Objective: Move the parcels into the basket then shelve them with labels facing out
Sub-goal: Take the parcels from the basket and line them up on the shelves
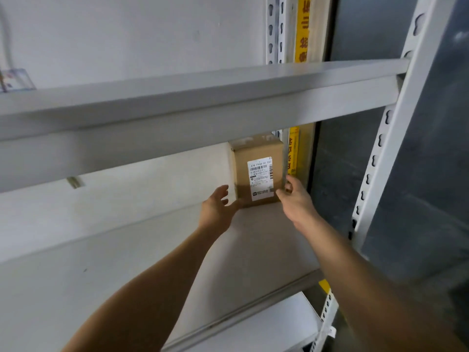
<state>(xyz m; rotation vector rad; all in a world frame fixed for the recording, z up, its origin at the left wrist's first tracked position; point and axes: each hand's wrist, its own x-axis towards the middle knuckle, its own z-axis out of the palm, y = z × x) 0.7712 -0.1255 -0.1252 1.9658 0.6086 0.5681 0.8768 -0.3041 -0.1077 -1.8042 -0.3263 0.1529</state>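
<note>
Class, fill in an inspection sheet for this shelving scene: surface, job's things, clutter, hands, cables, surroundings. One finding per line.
Surface: grey shelf, parcel at its back right corner.
Job's things: cardboard parcel upright, label facing out; no basket seen.
Clutter: small printed item on the upper shelf.
Hands: left hand open by the parcel's lower left; right hand, fingers on its lower right edge.
Cables: pale cable on the wall, top left.
Surroundings: slotted rack posts, yellow strip, dark panel at right.
</note>
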